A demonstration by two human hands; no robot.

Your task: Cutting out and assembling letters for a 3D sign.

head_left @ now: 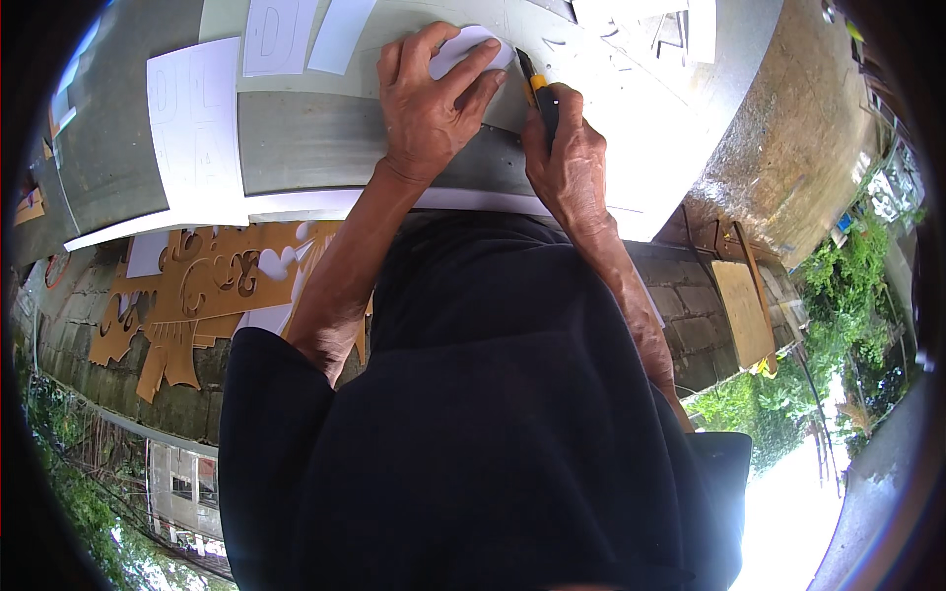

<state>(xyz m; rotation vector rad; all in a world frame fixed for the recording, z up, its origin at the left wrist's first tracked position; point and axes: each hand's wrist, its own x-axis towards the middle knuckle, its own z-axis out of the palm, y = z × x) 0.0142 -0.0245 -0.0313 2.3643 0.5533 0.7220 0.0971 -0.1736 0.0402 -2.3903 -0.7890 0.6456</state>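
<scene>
White piece [463,45], round-edged, on the table [315,138] under the left hand [430,106]: it looks thin and flat, probably light, and more likely card-stiff than limp, though the material cannot be told for sure. Its face seems smooth enough to slide, and a thin edge would probably crease or nick if bent. Best held down flat from the left with spread fingertips, clear of the right-hand edge where the blade is; for lifting, a light hold at the rim should do. The left hand is spread that way, fingertips resting on the piece, some fingers bent. Just right of it, the knife [539,91], yellow and black, looks light and rigid, its handle the only safe place to grip; the right hand [572,158] is closed round that.

Counted from left to right: one tall white sheet [195,128] with drawn outlines; brown cut-outs [212,281] below the table, overlapping too much to count; one smaller outlined sheet [279,37]; one narrow pale sheet [340,35]; one left hand; one white piece; one knife; one right hand; one tan board [743,313] at far right.
</scene>
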